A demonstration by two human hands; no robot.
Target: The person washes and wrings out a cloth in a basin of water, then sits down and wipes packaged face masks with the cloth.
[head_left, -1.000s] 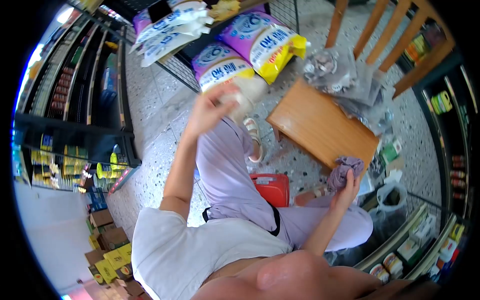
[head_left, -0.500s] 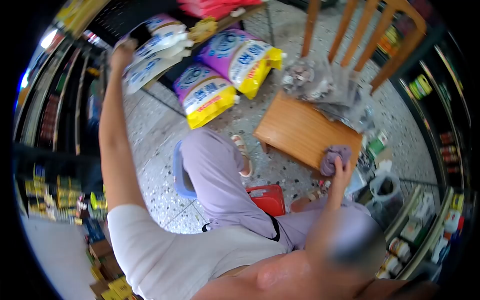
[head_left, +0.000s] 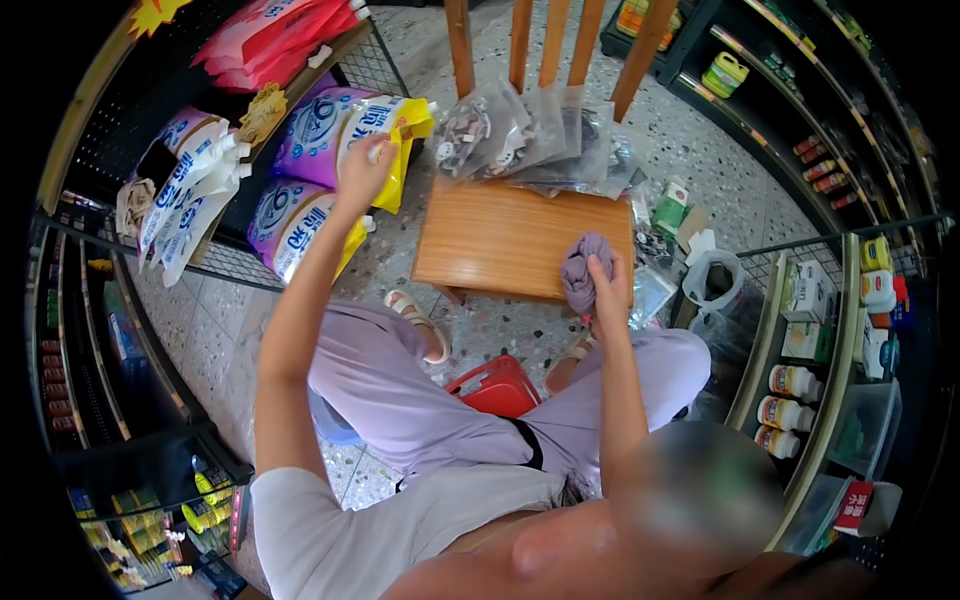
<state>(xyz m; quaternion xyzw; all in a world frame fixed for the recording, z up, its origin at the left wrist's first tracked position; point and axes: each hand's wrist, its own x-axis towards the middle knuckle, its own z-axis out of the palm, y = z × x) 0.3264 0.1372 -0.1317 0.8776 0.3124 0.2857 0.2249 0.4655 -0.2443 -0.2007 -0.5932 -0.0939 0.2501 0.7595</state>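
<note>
My right hand is wrapped round a bunched mauve cloth at the right end of a small wooden stool. My left hand is raised in front of the purple and yellow detergent bags, its fingers curled together; whatever it may hold is too small to name. Clear plastic bags with small dark and pale pieces lie at the stool's far edge. A beige cloth rests on the left shelf beside white pouches.
Wooden chair slats rise behind the stool. A red plastic stool is between my legs. On the right are a tied plastic bag, a green box and a shelf with white bottles. Red packs lie upper left.
The pale cloth my left hand held a second ago is now on the left shelf. That hand has come back toward the detergent bags. My right hand keeps the mauve cloth. The view has turned.
</note>
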